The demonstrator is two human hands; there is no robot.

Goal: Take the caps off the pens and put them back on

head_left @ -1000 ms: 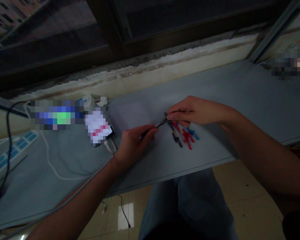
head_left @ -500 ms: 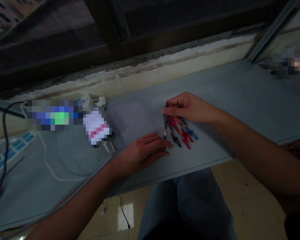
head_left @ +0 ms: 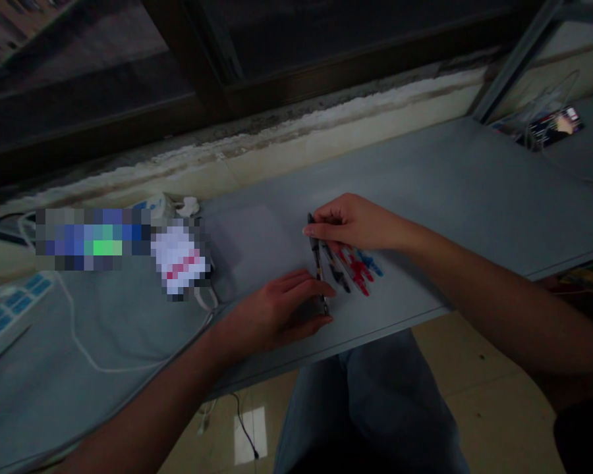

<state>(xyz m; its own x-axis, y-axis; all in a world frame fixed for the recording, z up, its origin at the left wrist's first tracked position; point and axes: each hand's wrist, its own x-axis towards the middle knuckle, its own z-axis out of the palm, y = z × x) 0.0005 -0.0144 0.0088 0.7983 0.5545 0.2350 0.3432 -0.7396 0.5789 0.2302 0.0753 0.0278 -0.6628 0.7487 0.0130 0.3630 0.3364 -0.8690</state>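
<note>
A dark pen (head_left: 318,266) lies nearly straight away from me on the grey table (head_left: 425,191), at the left end of a row of pens. My right hand (head_left: 356,224) pinches its far end with closed fingers. My left hand (head_left: 281,309) rests on the table with fingers loosely stretched, its fingertips touching the pen's near end. Right of this pen lie another dark pen (head_left: 338,273), red pens (head_left: 356,271) and a blue pen (head_left: 372,263), partly under my right hand.
A white cable (head_left: 93,355) runs over the table's left part beside a blurred box (head_left: 178,260). A power strip (head_left: 10,306) lies at the far left. A window sill (head_left: 277,151) runs behind. A clear holder (head_left: 548,118) stands far right. My knee (head_left: 370,401) is below the table edge.
The pen went from being held up between both hands to lying on the table beside the other pens. My left hand flattened at its near end. The camera view shifted slightly.
</note>
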